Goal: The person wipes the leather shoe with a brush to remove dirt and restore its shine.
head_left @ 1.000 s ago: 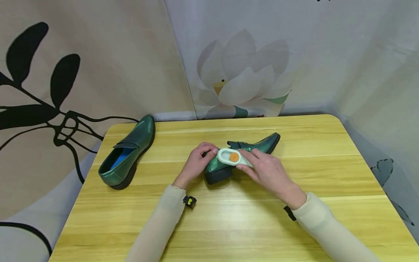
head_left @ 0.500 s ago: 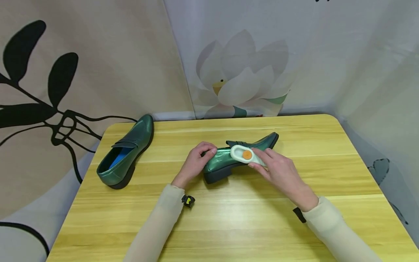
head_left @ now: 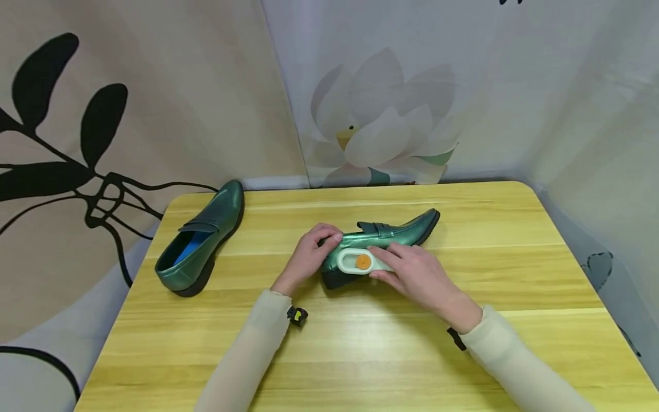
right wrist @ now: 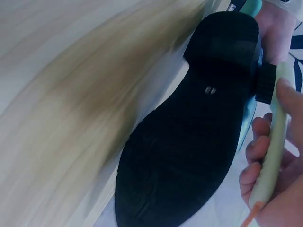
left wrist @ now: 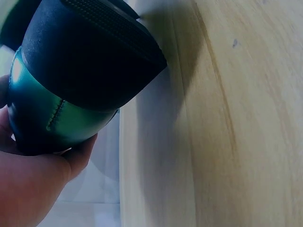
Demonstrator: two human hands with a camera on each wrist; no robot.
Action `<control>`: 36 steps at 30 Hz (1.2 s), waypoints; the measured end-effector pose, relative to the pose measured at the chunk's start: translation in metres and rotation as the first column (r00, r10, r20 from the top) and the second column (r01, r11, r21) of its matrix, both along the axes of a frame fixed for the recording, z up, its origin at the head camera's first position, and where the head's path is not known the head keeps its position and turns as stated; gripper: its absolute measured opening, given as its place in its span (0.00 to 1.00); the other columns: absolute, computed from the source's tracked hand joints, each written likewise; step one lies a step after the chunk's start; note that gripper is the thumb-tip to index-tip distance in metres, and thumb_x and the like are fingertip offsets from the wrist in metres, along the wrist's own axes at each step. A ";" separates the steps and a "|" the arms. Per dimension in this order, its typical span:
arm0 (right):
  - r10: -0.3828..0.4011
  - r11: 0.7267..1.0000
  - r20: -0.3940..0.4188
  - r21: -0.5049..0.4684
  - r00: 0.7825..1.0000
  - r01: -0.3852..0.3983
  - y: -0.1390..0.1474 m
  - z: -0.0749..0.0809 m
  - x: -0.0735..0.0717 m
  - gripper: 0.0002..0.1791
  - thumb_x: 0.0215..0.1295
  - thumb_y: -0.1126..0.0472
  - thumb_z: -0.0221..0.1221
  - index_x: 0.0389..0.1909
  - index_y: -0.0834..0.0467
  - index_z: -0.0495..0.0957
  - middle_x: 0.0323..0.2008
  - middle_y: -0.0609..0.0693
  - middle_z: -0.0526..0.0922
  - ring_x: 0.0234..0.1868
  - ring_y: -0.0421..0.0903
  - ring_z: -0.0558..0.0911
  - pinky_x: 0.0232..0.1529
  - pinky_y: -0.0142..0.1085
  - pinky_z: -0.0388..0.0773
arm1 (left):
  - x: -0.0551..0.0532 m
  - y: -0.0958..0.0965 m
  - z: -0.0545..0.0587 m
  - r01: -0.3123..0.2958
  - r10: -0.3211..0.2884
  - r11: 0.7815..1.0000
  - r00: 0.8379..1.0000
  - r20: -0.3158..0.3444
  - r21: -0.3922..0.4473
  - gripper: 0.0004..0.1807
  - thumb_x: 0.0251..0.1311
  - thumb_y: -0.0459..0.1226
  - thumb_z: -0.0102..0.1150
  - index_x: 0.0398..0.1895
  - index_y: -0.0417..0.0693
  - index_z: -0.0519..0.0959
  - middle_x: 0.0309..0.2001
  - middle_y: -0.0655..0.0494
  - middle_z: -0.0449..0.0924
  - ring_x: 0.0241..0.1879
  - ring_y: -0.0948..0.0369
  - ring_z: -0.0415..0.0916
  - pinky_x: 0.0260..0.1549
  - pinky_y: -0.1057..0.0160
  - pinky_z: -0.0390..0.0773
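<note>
A shiny green loafer (head_left: 404, 232) with a black sole is tilted above the table, toe to the right. My left hand (head_left: 310, 254) grips it by the heel, fingers at the opening's rim and thumb outside, as the left wrist view shows around the green heel counter (left wrist: 71, 118). In my right hand (head_left: 419, 280) is a shoe brush (head_left: 363, 262), pale green with an orange button. Its dark bristles (right wrist: 266, 84) sit against the shoe's side near the heel. The black sole (right wrist: 189, 118) faces the right wrist camera.
A matching green loafer (head_left: 218, 209) with a blue insole stands at the table's left back corner. The wooden table (head_left: 401, 355) ends at a patterned curtain (head_left: 206, 86) behind. Both wrists wear dark straps.
The brush in my right hand slid right along the shoe's side, then back left and lower to the heel. My left hand keeps its hold on the loafer in the same place.
</note>
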State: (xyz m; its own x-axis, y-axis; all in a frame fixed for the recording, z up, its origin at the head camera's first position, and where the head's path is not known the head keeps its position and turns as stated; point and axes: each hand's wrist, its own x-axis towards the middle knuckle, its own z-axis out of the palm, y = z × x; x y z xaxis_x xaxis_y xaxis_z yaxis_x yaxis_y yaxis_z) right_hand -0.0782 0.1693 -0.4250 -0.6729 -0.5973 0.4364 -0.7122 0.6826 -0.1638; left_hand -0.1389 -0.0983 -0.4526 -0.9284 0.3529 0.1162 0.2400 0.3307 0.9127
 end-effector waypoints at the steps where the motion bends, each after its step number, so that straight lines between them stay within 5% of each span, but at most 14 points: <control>1: -0.013 1.000 0.007 0.005 1.000 0.013 0.004 0.001 0.001 0.30 0.74 0.36 0.56 0.64 0.54 0.81 0.37 0.48 0.80 0.30 0.45 0.77 0.30 0.41 0.77 | 0.000 0.000 0.000 0.001 -0.001 1.000 1.000 -0.002 0.000 0.15 0.77 0.42 0.56 0.49 0.39 0.86 0.55 0.47 0.80 0.59 0.51 0.75 0.64 0.48 0.71; 5: -0.074 0.997 0.036 0.030 0.997 0.073 0.025 0.003 0.004 0.40 0.75 0.29 0.38 0.64 0.52 0.81 0.35 0.46 0.78 0.28 0.44 0.74 0.29 0.39 0.74 | 0.000 0.000 0.003 -0.006 0.006 1.000 1.000 0.005 0.023 0.15 0.77 0.41 0.56 0.49 0.37 0.86 0.55 0.45 0.80 0.60 0.49 0.75 0.65 0.46 0.70; 10: -0.130 0.991 0.034 0.013 0.991 0.130 0.049 0.002 0.007 0.42 0.74 0.27 0.36 0.62 0.53 0.82 0.34 0.47 0.78 0.26 0.44 0.73 0.26 0.39 0.73 | -0.001 -0.001 0.002 0.000 0.000 0.999 1.000 0.007 0.051 0.15 0.77 0.39 0.56 0.50 0.35 0.85 0.56 0.42 0.80 0.60 0.47 0.74 0.66 0.44 0.69; 14: -0.150 0.988 0.027 -0.020 0.988 0.151 0.067 0.000 0.008 0.36 0.75 0.31 0.46 0.61 0.54 0.82 0.34 0.46 0.78 0.24 0.42 0.72 0.24 0.36 0.70 | -0.003 -0.003 -0.003 0.007 -0.007 0.999 1.000 -0.005 0.051 0.14 0.77 0.40 0.56 0.48 0.38 0.86 0.54 0.45 0.81 0.59 0.49 0.75 0.64 0.46 0.70; 19: -0.228 0.971 0.058 -0.061 0.972 0.232 0.090 0.000 0.009 0.25 0.65 0.52 0.71 0.61 0.56 0.82 0.33 0.47 0.79 0.24 0.41 0.70 0.23 0.35 0.68 | -0.002 -0.002 -0.003 0.026 -0.026 0.999 1.000 0.006 0.038 0.14 0.77 0.40 0.57 0.49 0.39 0.86 0.56 0.47 0.80 0.60 0.51 0.74 0.66 0.47 0.69; 27: -0.290 0.946 0.097 -0.119 0.952 0.300 0.102 0.002 0.008 0.27 0.62 0.59 0.73 0.61 0.60 0.82 0.36 0.51 0.81 0.25 0.43 0.71 0.23 0.37 0.69 | 0.003 0.002 0.003 0.034 -0.034 0.999 0.999 0.010 0.002 0.12 0.66 0.40 0.70 0.46 0.42 0.86 0.58 0.53 0.78 0.61 0.53 0.72 0.67 0.49 0.67; 31: -0.289 0.937 0.079 -0.180 0.954 0.299 0.101 0.004 0.006 0.27 0.62 0.59 0.73 0.62 0.61 0.81 0.35 0.52 0.82 0.24 0.42 0.70 0.22 0.36 0.69 | 0.007 0.007 0.007 0.025 -0.023 0.999 0.999 -0.045 0.038 0.08 0.66 0.37 0.70 0.42 0.42 0.86 0.58 0.53 0.79 0.61 0.53 0.73 0.66 0.49 0.69; 36: -0.301 0.920 0.043 -0.252 0.953 0.301 0.100 0.008 0.005 0.27 0.63 0.57 0.72 0.62 0.60 0.82 0.34 0.52 0.82 0.24 0.42 0.69 0.23 0.38 0.67 | 0.004 0.015 0.013 0.027 -0.021 0.999 0.978 -0.207 0.026 0.04 0.66 0.35 0.70 0.40 0.44 0.87 0.59 0.54 0.77 0.61 0.55 0.72 0.62 0.49 0.72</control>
